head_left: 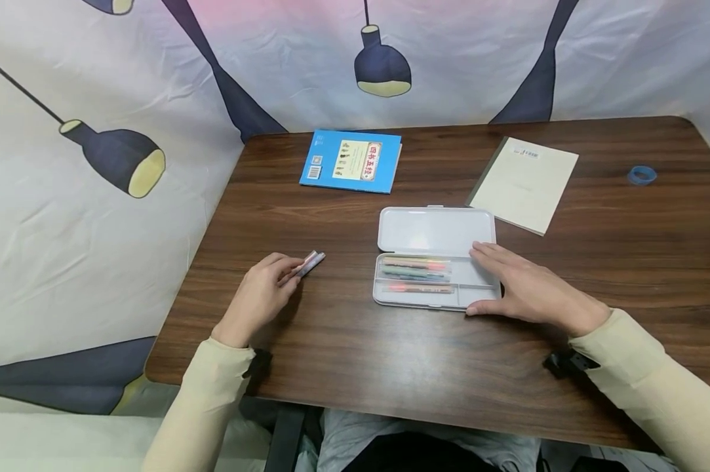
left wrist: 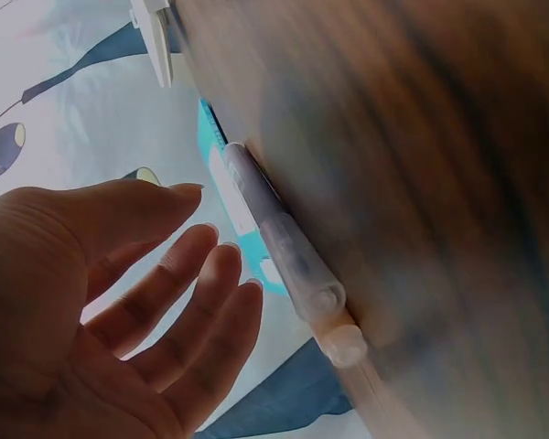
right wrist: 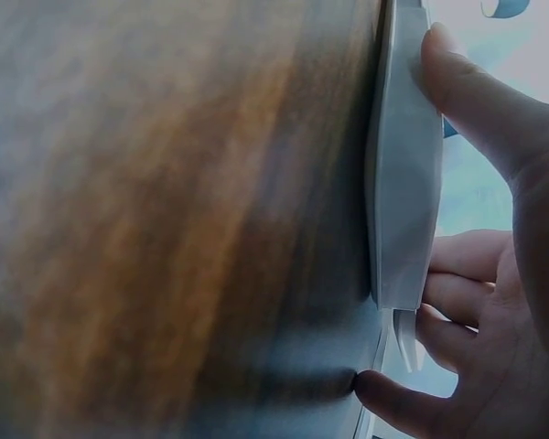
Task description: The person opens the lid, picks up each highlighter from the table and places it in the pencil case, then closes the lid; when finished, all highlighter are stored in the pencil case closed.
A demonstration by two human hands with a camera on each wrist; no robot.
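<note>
My left hand [head_left: 264,293] hovers over a couple of pens [head_left: 310,263] lying on the table. In the left wrist view, the fingers of the left hand [left wrist: 156,302] are loosely bent, with a gap between the fingertips and a translucent pale purple pen [left wrist: 288,256]. A pen with a peach-coloured end [left wrist: 343,344] lies beside it. My right hand [head_left: 526,288] rests on the right end of an open white pencil case [head_left: 437,231], thumb at its front corner, fingers stretched toward the hinge. Several coloured pens [head_left: 416,270] lie in the case's left compartments.
A blue book [head_left: 325,157] lies at the back left of the brown table [head_left: 343,354]. Behind the pencil case is a cream notebook [head_left: 526,187] with a dark spine. A blue roll of tape [head_left: 642,175] lies at the right. A patterned cloth [head_left: 307,72] hangs behind the table.
</note>
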